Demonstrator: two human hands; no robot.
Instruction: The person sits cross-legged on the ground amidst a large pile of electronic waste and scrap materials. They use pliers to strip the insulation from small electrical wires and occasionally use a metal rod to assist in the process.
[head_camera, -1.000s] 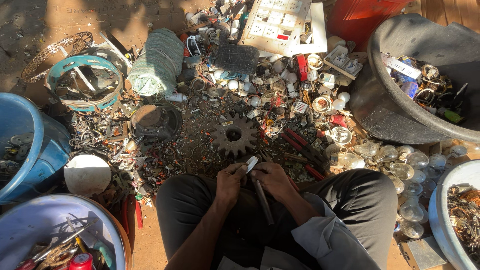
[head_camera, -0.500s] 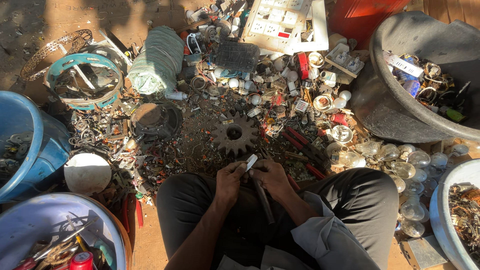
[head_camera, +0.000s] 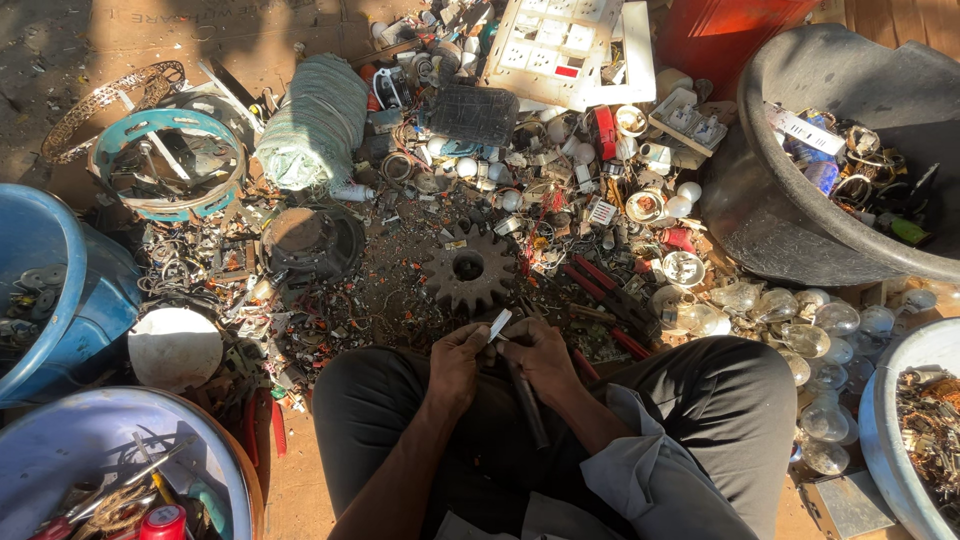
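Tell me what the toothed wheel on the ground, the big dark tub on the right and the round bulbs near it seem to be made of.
Toothed wheel: probably iron or steel, dull brown and rusty, with thick cast-looking teeth.
Dark tub: looks like black rubber or soft plastic, matte and dusty, with a thick rim that sags unevenly.
Bulbs: clear glass, see-through with bright sun glints.

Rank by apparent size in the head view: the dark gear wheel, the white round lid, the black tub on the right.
1. black tub, by far the largest.
2. and 3. dark gear wheel and white round lid look about alike; no ranking between them.
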